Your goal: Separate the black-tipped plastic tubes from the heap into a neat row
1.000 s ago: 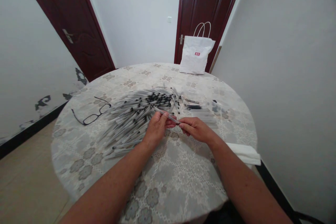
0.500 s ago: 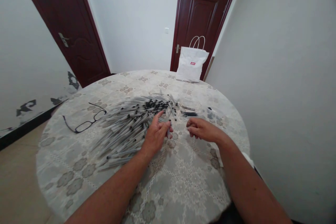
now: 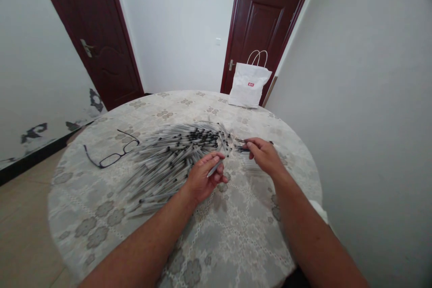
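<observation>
My left hand (image 3: 207,175) is closed around a translucent grey pen (image 3: 215,168), held at a slant between thumb and fingers. It hovers by the near right edge of a large pile of similar pens (image 3: 168,157) with black ends. To the right, my right hand (image 3: 261,153) reaches over a small group of thin dark pen refills (image 3: 240,148). Its thumb and forefinger pinch at one slim refill (image 3: 239,140), whose far tip sticks out to the left. The fingers partly cover the remaining refills.
A pair of eyeglasses (image 3: 111,159) lies unfolded left of the pile. At the back right of the round table (image 3: 236,234), under a patterned cloth, stands a white paper bag (image 3: 249,85). A small black piece (image 3: 271,142) lies beyond my right hand.
My right hand has moved forward from the cloth onto the dark refills. My left hand has turned, tilting the pen from near upright to a slant. The view has shifted slightly.
</observation>
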### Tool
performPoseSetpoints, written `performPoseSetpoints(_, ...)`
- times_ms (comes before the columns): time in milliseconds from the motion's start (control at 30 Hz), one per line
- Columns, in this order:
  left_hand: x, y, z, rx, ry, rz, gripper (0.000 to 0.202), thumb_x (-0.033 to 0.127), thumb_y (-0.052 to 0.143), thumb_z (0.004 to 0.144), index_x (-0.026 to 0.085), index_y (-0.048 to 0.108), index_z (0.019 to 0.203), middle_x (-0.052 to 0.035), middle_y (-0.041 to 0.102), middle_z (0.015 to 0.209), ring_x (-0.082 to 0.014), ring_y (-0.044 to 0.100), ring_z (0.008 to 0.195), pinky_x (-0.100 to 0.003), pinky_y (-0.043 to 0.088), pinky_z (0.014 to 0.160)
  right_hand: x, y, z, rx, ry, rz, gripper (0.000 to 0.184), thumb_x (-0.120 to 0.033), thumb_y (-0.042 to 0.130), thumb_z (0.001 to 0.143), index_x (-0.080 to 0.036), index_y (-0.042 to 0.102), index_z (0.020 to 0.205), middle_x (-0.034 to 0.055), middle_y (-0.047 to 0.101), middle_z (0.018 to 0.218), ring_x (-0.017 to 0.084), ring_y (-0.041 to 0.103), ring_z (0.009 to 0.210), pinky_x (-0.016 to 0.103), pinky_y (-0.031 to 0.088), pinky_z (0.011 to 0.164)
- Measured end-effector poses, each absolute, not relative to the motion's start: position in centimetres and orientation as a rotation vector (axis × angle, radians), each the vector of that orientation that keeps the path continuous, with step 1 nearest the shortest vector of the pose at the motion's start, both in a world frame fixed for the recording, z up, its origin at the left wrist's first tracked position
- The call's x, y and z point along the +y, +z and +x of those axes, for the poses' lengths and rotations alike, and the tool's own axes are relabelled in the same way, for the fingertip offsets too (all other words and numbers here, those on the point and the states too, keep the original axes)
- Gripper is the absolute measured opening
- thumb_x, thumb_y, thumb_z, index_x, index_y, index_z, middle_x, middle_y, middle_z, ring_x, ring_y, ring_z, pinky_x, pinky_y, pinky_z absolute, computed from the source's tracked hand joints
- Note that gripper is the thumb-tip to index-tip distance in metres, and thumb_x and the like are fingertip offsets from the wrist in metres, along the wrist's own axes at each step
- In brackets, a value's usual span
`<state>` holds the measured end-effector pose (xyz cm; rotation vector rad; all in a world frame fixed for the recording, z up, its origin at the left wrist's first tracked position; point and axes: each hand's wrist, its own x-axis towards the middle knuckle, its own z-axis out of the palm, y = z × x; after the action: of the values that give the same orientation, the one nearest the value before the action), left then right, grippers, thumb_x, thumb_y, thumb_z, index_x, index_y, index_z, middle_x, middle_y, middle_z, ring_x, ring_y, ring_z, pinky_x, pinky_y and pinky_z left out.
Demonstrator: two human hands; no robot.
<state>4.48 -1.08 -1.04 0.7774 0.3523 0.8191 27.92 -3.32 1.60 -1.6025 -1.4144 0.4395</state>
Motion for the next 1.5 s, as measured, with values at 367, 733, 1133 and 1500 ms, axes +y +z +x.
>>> performPoseSetpoints(367,-0.8,-1.3,4.2,0.309,0.712,0.669,0.017,0.025,0.065,0.089,0.015,0.067,0.103,0.0043,0.050,0.064,-0.0051,0.040,0.045,-0.028,0.057,0.059,-4.9,-1.4,23.7,-1.135,1.143,-1.286,0.042,-0.060,0.057,0.090,-0.018,0.063,0.085,-0.0008,0.060,0.067,0.008,0.050,0.049,0.020,0.030,0.044)
performPoseSetpoints(733,-0.8,-1.4,4.5,0.363,0.835,0.738,0.034,0.018,0.071,0.080,0.017,0.066,0.114,-0.0015,0.064,0.085,-0.0096,0.059,0.060,-0.033,0.062,0.064,-4.7,-2.1,22.7,-1.119,1.096,-1.282,0.047,-0.064,0.055,0.090,-0.021,0.050,0.072,-0.0047,0.047,0.058,0.009,0.041,0.046,0.021,0.030,0.042)
performPoseSetpoints(1133,-0.7,-3.0,5.6,0.627,0.998,0.840,0.037,0.038,0.079,0.081,0.008,0.071,0.101,-0.0127,0.075,0.089,-0.0164,0.071,0.072,-0.029,0.061,0.068,-5.2,-2.4,22.0,-1.454,0.590,-1.451,0.042,-0.055,0.038,0.102,-0.023,0.048,0.075,-0.0018,0.053,0.065,0.014,0.049,0.059,0.026,0.040,0.058)
performPoseSetpoints(1500,-0.6,-2.6,5.5,0.611,1.030,0.821,0.038,0.039,0.081,0.079,0.010,0.070,0.101,-0.0103,0.074,0.087,-0.0162,0.071,0.071,-0.029,0.061,0.066,-5.4,-1.9,21.9,-1.413,0.679,-1.409,0.047,-0.058,0.033,0.102,-0.022,0.055,0.080,0.0001,0.057,0.067,0.015,0.052,0.056,0.028,0.041,0.055)
